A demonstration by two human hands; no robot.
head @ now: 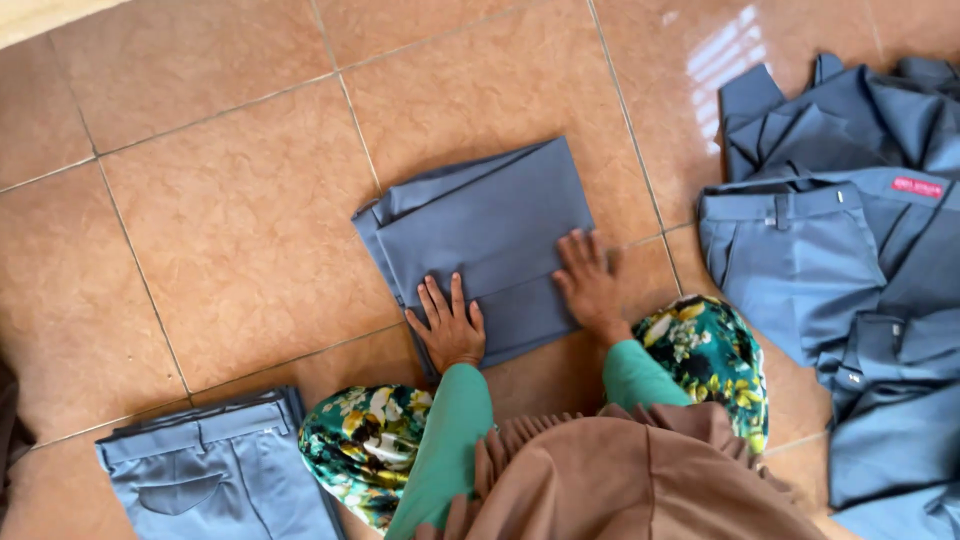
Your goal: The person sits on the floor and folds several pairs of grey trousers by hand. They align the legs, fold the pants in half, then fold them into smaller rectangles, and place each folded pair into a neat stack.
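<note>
Pressing down from the head view, we lay our left hand [449, 330] and right hand [588, 282] flat, fingers spread, apart on the folded grey trousers [480, 240] on the floor tiles [230, 220]; a pile of trousers [850, 260] lies right of them, another folded pair [215, 470] lower left

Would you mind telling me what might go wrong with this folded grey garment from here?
The folded blue-grey trousers lie flat under the left hand and right hand; lifting them unevenly could let the layers slide apart. The glossy tan floor tiles look slick, so the bundle might skid. The unfolded grey pile lies close enough to snag.
</note>
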